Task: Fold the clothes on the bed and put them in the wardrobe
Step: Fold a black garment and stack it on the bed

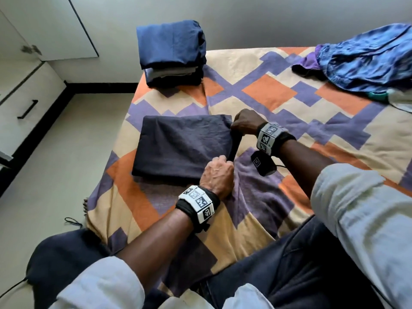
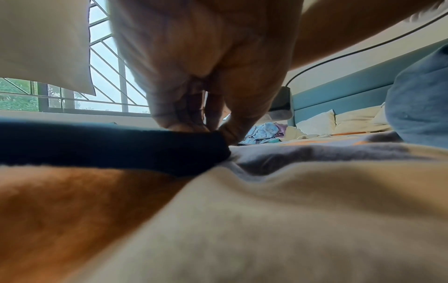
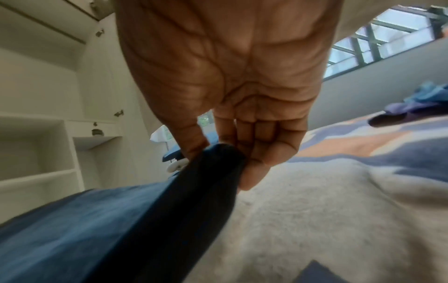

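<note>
A dark navy garment (image 1: 182,143) lies partly folded on the patterned bedspread (image 1: 267,90) near the bed's left edge. My left hand (image 1: 217,172) pinches its near right corner (image 2: 194,145) against the bed. My right hand (image 1: 245,123) grips the far right corner and lifts that edge a little, thumb and fingers closed round the dark cloth (image 3: 213,172). A stack of folded clothes (image 1: 171,54), navy on top, sits at the bed's far left corner. An unfolded heap of blue and purple clothes (image 1: 365,59) lies at the far right.
White wardrobe doors (image 1: 51,25) and a drawer with a black handle (image 1: 27,109) stand to the left across a strip of floor. In the right wrist view open white shelves (image 3: 36,153) show. My knees in dark trousers (image 1: 289,275) rest on the bed's near edge.
</note>
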`<action>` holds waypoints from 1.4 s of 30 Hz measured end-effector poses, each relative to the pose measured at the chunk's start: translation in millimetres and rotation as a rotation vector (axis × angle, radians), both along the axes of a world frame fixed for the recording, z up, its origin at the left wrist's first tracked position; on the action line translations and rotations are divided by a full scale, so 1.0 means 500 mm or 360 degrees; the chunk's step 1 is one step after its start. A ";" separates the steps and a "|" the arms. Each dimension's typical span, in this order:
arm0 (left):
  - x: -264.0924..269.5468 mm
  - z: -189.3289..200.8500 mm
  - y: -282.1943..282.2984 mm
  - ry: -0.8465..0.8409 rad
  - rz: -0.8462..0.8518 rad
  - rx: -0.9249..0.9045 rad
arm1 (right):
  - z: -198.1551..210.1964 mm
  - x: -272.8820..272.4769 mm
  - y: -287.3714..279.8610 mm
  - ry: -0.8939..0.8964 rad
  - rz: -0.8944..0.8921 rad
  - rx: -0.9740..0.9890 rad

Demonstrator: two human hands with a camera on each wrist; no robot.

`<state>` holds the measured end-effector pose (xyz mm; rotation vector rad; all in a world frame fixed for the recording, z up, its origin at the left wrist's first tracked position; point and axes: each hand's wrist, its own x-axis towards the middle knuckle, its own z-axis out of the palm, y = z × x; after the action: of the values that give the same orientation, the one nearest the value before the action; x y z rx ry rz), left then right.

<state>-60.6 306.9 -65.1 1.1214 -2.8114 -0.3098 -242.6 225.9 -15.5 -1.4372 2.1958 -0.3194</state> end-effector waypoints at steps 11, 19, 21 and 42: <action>-0.005 0.009 -0.026 -0.0110 -0.0117 0.0091 | -0.028 -0.033 -0.013 -0.0408 -0.0111 0.0082; -0.006 0.020 -0.041 -0.0137 -0.0224 0.0306 | -0.089 -0.033 0.009 -0.0629 -0.0360 -0.0282; 0.005 0.024 -0.052 -0.0016 -0.0244 0.0431 | -0.087 -0.032 0.022 -0.0803 -0.0407 -0.0274; 0.239 -0.053 -0.213 -0.0318 0.0365 0.0321 | -0.151 0.158 0.112 0.0236 0.0095 0.0135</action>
<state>58.8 200.2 -91.4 1.5847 -2.8275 -0.4935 -163.6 281.7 -91.0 -1.5194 2.2478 -0.1003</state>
